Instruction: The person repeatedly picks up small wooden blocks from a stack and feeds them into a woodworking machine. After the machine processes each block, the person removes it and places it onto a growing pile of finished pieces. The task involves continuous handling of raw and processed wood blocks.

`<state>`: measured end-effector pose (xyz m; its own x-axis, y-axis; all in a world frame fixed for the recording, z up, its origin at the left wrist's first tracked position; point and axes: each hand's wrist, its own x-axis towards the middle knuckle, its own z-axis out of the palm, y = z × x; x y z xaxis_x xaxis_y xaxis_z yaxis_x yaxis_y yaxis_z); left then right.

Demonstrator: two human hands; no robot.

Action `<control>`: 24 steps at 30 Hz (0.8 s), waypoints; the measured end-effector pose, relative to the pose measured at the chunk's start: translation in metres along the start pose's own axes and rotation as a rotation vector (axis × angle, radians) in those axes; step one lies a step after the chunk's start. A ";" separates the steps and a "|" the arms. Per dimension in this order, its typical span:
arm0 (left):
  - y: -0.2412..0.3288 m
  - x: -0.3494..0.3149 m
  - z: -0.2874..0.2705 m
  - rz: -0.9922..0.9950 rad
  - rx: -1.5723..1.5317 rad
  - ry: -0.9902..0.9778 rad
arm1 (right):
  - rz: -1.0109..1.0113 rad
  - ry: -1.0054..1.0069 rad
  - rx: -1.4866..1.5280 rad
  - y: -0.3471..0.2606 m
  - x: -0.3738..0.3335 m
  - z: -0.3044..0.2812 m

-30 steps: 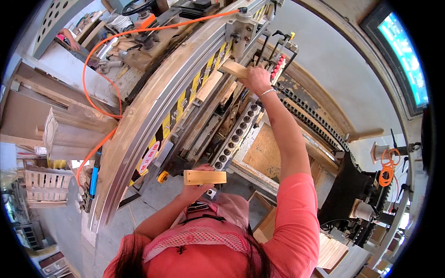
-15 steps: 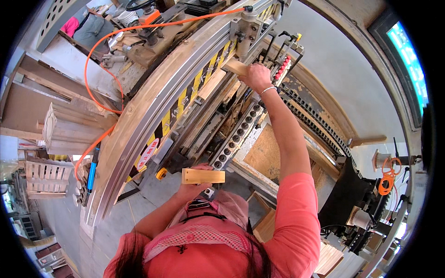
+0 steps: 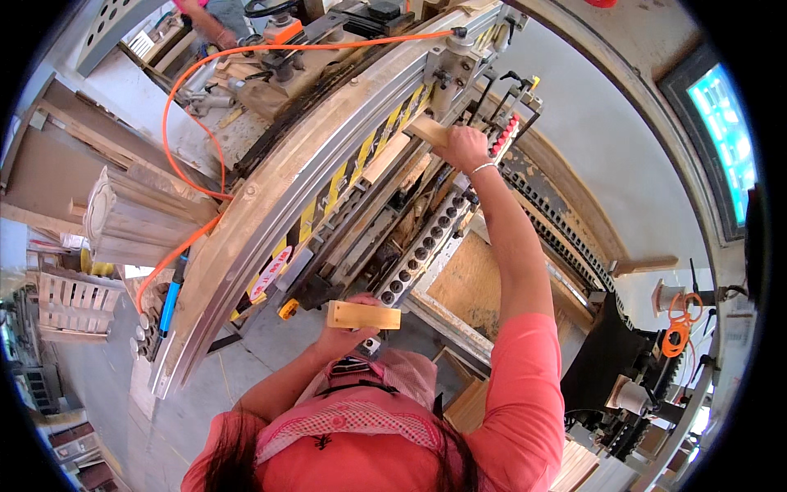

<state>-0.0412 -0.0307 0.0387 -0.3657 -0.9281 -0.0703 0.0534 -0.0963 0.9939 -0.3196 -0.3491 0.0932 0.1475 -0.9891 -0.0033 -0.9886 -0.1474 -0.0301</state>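
While the left hand [image 3: 348, 328] is kept close to the chest, its fingers are closed around a short wooden block [image 3: 363, 315], which lies level and pale in front of the pink shirt [image 3: 525, 402]. This block is well apart from the long grey machine rail [image 3: 328, 156], on the near side of it and lower in the view. The right hand [image 3: 464, 148] is stretched far out to the rail, and its fingers are closed on a second wooden piece [image 3: 428, 129], which is tilted and touches the machine just beside the rail, on the side toward the person. A thin bracelet [image 3: 482, 168] is on the wrist of this arm. Along the near side of the rail run yellow and black warning stripes [image 3: 336, 184], and below them, still nearer to the person, sits a grey bar with a row of round holes [image 3: 422, 254]. An orange cable [image 3: 188, 90] makes a loop on the far side of the rail and then goes down along its left end to a blue fitting [image 3: 169, 299]. To the right of the rail, near the edge of the view, a bright screen [image 3: 725, 139] is on the wall. At the far end of the rail, at the top of the view, part of another person [image 3: 215, 18] shows.
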 end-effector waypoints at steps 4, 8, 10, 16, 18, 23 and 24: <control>-0.010 -0.001 -0.002 0.042 0.004 0.006 | 0.017 -0.004 -0.008 -0.004 -0.001 -0.001; -0.011 -0.002 -0.002 0.051 0.022 0.011 | 0.026 -0.004 0.010 -0.011 -0.003 -0.007; -0.011 -0.001 -0.003 0.047 0.030 0.003 | 0.008 -0.016 -0.001 -0.007 -0.002 -0.004; -0.002 -0.001 -0.003 0.010 0.053 0.005 | 0.031 -0.011 -0.010 -0.005 -0.001 0.002; 0.001 -0.003 -0.001 -0.011 0.057 0.014 | 0.049 -0.041 -0.002 -0.008 -0.002 -0.002; -0.002 -0.001 0.000 -0.004 0.025 0.030 | 0.071 -0.061 0.002 -0.006 0.003 0.000; -0.002 -0.002 -0.001 -0.022 0.002 0.051 | 0.058 -0.060 0.005 -0.011 0.003 -0.003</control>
<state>-0.0399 -0.0286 0.0367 -0.3189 -0.9429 -0.0962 0.0440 -0.1161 0.9923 -0.3088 -0.3505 0.0963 0.0918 -0.9937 -0.0647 -0.9954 -0.0898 -0.0327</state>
